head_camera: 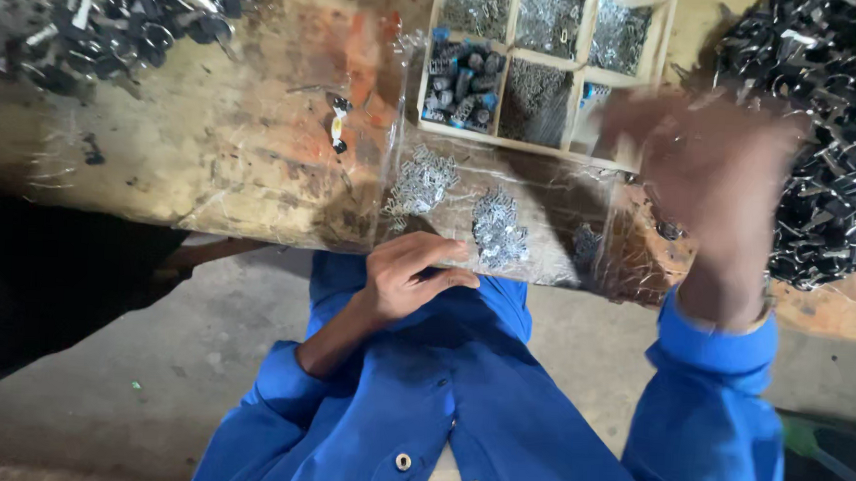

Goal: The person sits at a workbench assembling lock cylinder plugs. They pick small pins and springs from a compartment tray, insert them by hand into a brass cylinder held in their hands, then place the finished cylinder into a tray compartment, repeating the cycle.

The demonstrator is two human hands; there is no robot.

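Observation:
My left hand (409, 273) rests at the near edge of the workbench, fingers curled loosely, touching the clear plastic sheet (546, 193) beside a small heap of silvery metal clips (498, 229). A second heap of the same clips (421, 182) lies a little farther back on the sheet. My right hand (715, 176) is raised above the bench at the right, blurred by motion, near the big pile of black and silver metal parts (836, 143). Whether it holds anything cannot be made out. I wear blue sleeves.
A wooden tray (544, 55) with several compartments of small metal parts stands at the back centre. Another pile of dark parts (135, 11) lies at the back left. The worn wooden bench (201, 144) ends at a concrete floor (153, 373).

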